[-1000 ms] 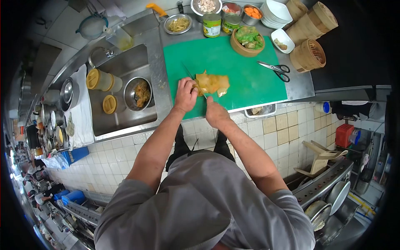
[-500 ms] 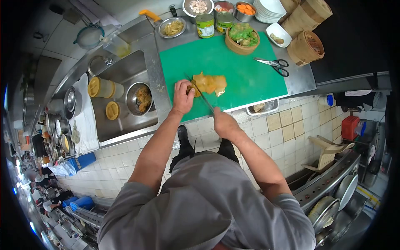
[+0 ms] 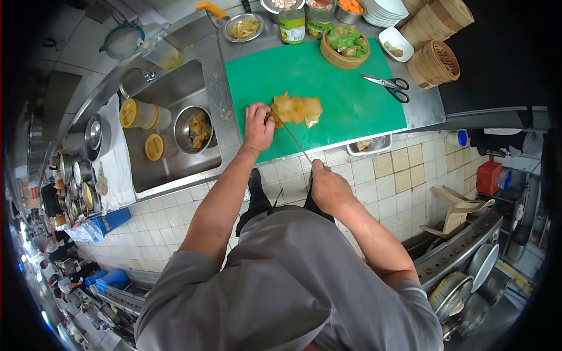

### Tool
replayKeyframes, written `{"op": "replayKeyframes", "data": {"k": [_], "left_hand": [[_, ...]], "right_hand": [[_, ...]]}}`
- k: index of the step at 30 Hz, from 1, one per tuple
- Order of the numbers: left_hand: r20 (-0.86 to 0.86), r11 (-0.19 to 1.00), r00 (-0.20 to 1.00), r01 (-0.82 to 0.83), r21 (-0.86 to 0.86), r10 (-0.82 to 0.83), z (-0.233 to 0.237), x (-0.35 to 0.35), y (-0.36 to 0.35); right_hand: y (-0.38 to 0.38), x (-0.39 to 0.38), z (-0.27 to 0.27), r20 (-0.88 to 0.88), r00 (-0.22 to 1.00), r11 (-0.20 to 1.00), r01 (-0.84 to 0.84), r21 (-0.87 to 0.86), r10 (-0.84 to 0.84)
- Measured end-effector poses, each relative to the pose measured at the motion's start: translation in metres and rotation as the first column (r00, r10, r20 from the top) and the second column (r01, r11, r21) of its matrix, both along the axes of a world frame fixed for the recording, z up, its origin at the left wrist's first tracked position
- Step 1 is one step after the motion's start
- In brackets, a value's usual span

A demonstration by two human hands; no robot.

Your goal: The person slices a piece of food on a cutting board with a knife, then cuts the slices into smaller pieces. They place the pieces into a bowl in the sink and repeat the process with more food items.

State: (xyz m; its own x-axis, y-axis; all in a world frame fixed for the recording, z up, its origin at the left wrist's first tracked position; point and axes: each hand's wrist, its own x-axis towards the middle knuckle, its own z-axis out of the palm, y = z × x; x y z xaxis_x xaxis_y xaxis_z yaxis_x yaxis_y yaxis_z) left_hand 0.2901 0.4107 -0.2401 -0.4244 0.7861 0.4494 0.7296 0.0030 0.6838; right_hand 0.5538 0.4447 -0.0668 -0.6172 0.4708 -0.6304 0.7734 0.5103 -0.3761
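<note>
Head: scissors (image 3: 384,82) apart from knife (image 3: 295,141)

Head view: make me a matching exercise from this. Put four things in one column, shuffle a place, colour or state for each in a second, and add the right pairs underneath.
Column one
1. Knife
2. Scissors
3. Round wooden basket
4. Metal bowl of brown food

Column two
A. Standing in the sink
B. Holding green leaves
C. In the person's right grip
D. Black at the handle end, nobody holding it

Right pairs: 1-C, 2-D, 3-B, 4-A
</note>
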Motion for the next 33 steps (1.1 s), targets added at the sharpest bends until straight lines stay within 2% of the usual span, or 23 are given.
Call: {"op": "replayKeyframes", "data": {"k": [2,4,7,11,13,14,16,20,23,28,30,33], "left_hand": [[0.002,1.0,1.0,0.012,-0.012,-0.012,0.002,0.0,0.0],[0.002,0.999,1.0,0.031,-0.026,-0.031,0.003,0.0,-0.002],[-0.004,0.999,1.0,0.028,-0.02,-0.028,0.0,-0.001,-0.002],[0.042,1.0,0.999,0.01,-0.026,-0.009,0.001,-0.001,-0.001],[0.066,1.0,0.998,0.0,-0.018,0.002,0.004,0.0,-0.001],[0.057,1.0,0.998,0.004,-0.028,-0.003,0.006,0.0,-0.001],[0.047,0.999,0.999,0.015,-0.041,-0.013,0.006,0.0,-0.002],[0.003,0.999,0.999,0.036,-0.03,-0.036,0.001,-0.001,-0.002],[-0.03,0.997,0.999,0.029,-0.068,-0.032,0.009,0.001,0.0],[-0.05,0.99,0.999,0.003,-0.141,-0.01,0.01,0.006,0.001],[0.042,0.997,0.997,-0.06,0.037,0.059,0.0,0.005,0.004],[0.016,1.0,1.0,-0.012,-0.014,0.012,0.004,0.002,-0.001]], "right_hand": [[0.003,-0.007,-0.026,-0.018,1.0,1.0,-0.01,0.005,0.01],[0.01,-0.025,-0.052,-0.228,0.973,1.0,0.03,0.006,-0.027],[0.018,-0.051,-0.06,-0.177,0.984,0.999,0.035,0.022,-0.03],[0.004,-0.013,-0.04,-0.154,0.988,1.0,0.017,-0.007,-0.017],[-0.001,0.001,-0.033,-0.036,0.999,1.0,-0.003,-0.008,0.003],[0.0,-0.002,-0.038,-0.035,0.999,1.0,-0.01,-0.01,0.01],[0.003,-0.012,-0.06,-0.174,0.984,1.0,0.025,-0.016,-0.028],[0.021,-0.064,-0.103,-0.205,0.976,0.998,0.067,-0.009,-0.067],[0.027,-0.062,-0.115,-0.256,0.964,0.997,0.075,0.004,-0.071],[0.033,-0.054,-0.112,-0.301,0.952,0.998,0.053,-0.039,-0.062],[0.032,-0.051,-0.099,-0.381,0.919,0.995,0.086,-0.056,-0.101],[0.029,-0.051,-0.065,-0.316,0.942,0.994,0.105,-0.04,-0.112]]}}
